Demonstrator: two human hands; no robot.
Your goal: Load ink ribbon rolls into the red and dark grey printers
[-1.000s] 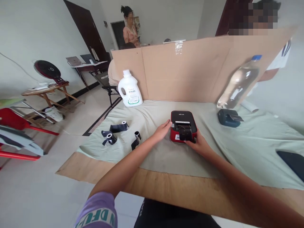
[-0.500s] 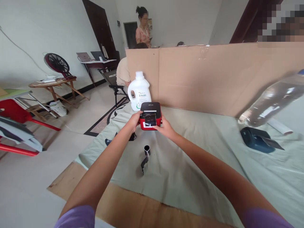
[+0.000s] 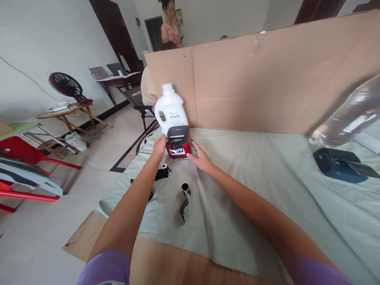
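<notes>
A small red and black label printer (image 3: pixel 179 135) sits on the green cloth (image 3: pixel 237 178) just in front of a white jug (image 3: pixel 172 105). A dark strip hangs from its front slot. My left hand (image 3: pixel 160 145) grips the printer's left side, its fingers partly hidden. At the right side my right hand (image 3: pixel 202 159) has its fingers apart, with the thumb near the lower front corner. Nearer to me stands a small black-and-white roll (image 3: pixel 185 187) with a curled loose tail. Another roll (image 3: pixel 163 171) lies on dark material beside my left forearm.
A tall cardboard panel (image 3: pixel 237 87) stands along the back. To the right are a dark blue device (image 3: pixel 340 164) and a large clear plastic bottle (image 3: pixel 353 114). Beyond the left edge are a red chair (image 3: pixel 22 152) and a fan (image 3: pixel 67 85). A person (image 3: pixel 170 29) stands behind the panel.
The printer has moved slightly left and now rests against the cloth by the jug. My right hand's fingers have come away from its side. The view has shifted.
</notes>
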